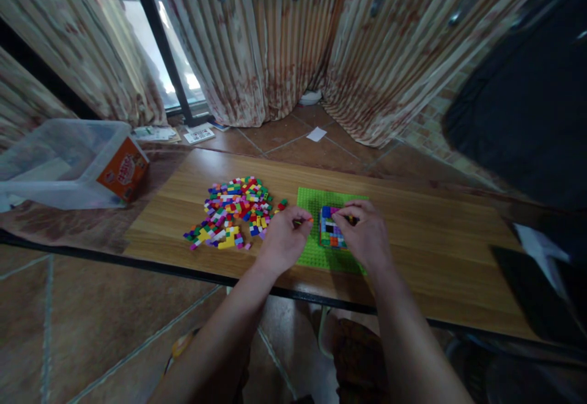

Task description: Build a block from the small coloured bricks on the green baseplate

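A green studded baseplate (312, 257) lies on the table, bearing a small, hollow, multicoloured structure of toy bricks (326, 211). Over the plate's left side, my left hand (285, 239) is closed, with a small orange toy brick (310, 220) at its fingertips. My right hand (367, 233) is closed too, its thumb and finger at the top of the structure. A bit of a yellow-orange brick shows between its curled fingers; the fingertips hide part of the structure. Close to the left hand, a pile of loose toy bricks (236, 202) in many colours is spread out.
The long wooden table (440, 251) has a dark front edge. A clear plastic bin (68, 178) with an orange label stands at the left. Dark flat objects (527, 288) lie at the right end. Striped curtains (257, 43) hang behind, above a tiled floor with papers.
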`<state>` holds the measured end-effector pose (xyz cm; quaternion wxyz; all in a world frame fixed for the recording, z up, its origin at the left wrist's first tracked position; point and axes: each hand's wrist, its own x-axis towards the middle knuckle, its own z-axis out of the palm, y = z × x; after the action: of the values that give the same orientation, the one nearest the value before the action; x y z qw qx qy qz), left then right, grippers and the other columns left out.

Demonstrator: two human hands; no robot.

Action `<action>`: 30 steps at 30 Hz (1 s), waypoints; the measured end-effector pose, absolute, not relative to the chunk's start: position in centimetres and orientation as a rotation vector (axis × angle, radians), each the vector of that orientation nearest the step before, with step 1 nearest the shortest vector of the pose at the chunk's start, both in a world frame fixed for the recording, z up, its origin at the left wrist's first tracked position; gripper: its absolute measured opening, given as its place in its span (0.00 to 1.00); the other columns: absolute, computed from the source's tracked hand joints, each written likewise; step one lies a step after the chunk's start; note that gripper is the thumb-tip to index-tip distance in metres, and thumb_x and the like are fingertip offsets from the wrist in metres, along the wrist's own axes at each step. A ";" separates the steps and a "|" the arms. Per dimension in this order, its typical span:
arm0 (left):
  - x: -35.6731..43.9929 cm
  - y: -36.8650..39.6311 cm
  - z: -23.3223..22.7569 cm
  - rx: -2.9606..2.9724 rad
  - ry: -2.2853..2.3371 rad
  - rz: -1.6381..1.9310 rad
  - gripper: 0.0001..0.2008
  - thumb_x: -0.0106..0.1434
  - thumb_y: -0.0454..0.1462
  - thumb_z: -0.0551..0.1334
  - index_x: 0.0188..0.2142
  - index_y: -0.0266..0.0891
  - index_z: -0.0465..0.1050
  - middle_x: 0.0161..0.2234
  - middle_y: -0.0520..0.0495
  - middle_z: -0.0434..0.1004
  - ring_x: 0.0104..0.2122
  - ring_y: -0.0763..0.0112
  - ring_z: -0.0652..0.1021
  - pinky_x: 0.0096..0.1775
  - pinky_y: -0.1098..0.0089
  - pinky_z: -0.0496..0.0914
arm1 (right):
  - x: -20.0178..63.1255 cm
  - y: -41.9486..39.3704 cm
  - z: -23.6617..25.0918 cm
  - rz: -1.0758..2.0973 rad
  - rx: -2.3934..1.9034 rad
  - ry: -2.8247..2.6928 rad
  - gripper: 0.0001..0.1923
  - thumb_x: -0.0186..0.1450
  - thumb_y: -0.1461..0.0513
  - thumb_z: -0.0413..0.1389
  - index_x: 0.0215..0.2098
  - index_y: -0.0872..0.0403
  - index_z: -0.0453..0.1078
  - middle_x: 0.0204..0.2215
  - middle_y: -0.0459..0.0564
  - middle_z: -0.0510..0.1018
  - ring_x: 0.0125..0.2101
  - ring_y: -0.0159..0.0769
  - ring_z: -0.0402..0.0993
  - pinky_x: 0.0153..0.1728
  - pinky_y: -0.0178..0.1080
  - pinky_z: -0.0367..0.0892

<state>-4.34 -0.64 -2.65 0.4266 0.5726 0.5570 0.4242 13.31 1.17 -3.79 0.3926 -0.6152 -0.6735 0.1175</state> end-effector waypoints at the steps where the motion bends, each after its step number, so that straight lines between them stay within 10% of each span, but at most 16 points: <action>1: -4.3 -0.7 -2.6 1.433 1.396 1.058 0.06 0.58 0.29 0.61 0.33 0.37 0.77 0.29 0.49 0.78 0.32 0.70 0.76 0.33 0.72 0.68 | 13.3 1.2 -3.7 0.298 -1.560 -1.715 0.10 0.61 0.58 0.57 0.26 0.50 0.78 0.37 0.53 0.75 0.43 0.46 0.72 0.49 0.52 0.65; 30: -3.7 -0.7 -2.4 1.178 1.356 1.159 0.09 0.54 0.23 0.64 0.33 0.35 0.78 0.30 0.48 0.80 0.33 0.70 0.78 0.39 0.71 0.71 | 12.4 0.4 -2.8 0.170 -1.490 -1.650 0.09 0.62 0.59 0.58 0.27 0.53 0.78 0.39 0.55 0.78 0.44 0.46 0.73 0.50 0.51 0.65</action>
<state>-3.68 -0.70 -2.43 0.4809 0.4832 0.5562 0.4752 12.36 0.44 -2.80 0.4403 -0.6001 -0.6643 0.0684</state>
